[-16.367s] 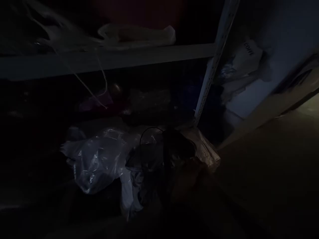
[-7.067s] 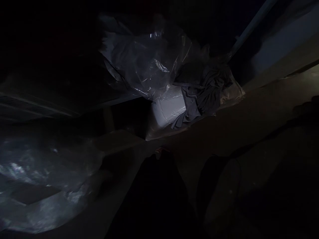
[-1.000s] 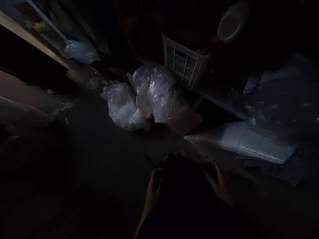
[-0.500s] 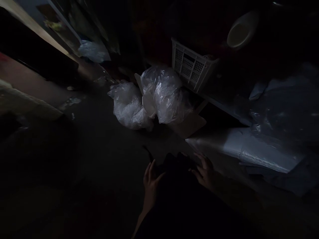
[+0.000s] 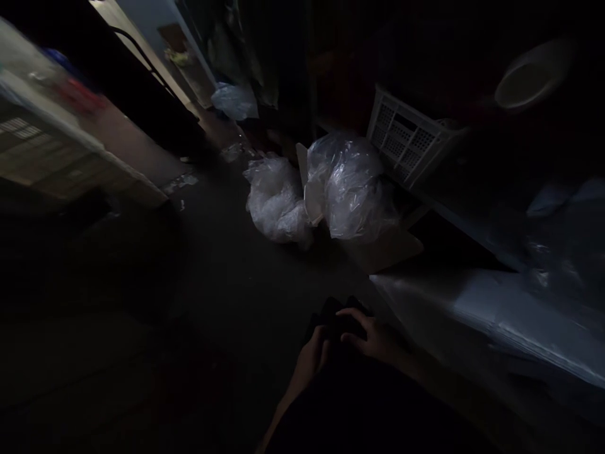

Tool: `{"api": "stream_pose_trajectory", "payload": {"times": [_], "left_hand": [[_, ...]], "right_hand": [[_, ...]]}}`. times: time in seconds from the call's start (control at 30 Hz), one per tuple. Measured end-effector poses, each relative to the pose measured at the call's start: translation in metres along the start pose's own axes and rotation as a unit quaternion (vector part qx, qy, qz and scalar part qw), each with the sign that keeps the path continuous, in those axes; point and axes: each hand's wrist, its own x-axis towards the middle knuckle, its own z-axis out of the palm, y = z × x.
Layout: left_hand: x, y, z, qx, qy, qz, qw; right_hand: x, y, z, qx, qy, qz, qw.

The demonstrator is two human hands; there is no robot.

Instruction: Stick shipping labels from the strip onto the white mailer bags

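The place is very dark. Low in the middle, my left hand (image 5: 309, 359) and my right hand (image 5: 373, 337) are both closed on a bundle of black cloth (image 5: 338, 321) that I hold in front of me above the floor. The left hand grips its left side; the right hand's fingers curl over its top. More of the dark cloth (image 5: 359, 410) hangs below the hands and hides my forearms. I cannot make out what kind of cloth it is.
Two clear plastic bags (image 5: 278, 198) (image 5: 352, 186) lie on the floor ahead beside cardboard (image 5: 385, 249). A white perforated crate (image 5: 411, 139) and a pale bowl (image 5: 532, 75) sit on the right. Plastic-wrapped white sheets (image 5: 496, 315) lie at right. A lit doorway (image 5: 142, 38) shows at upper left.
My view has swung left, so the bags and crate shifted right. My hands came together: the left went from spread fingers to gripping the cloth, the right closed over its top.
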Motion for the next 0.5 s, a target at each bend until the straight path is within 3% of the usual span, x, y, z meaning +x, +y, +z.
{"api": "stream_pose_trajectory", "payload": {"times": [0.13,0.5], "left_hand": [[-0.004,-0.007,-0.013,-0.03,0.031,-0.025,0.999],[-0.003,-0.032,-0.03,0.021,0.076,0.057,0.995]], "right_hand": [[0.012,-0.006,0.01,-0.003,-0.025,-0.011,1.0],[0.029,-0.011,0.032,-0.05,-0.075,0.023,0.996]]}}
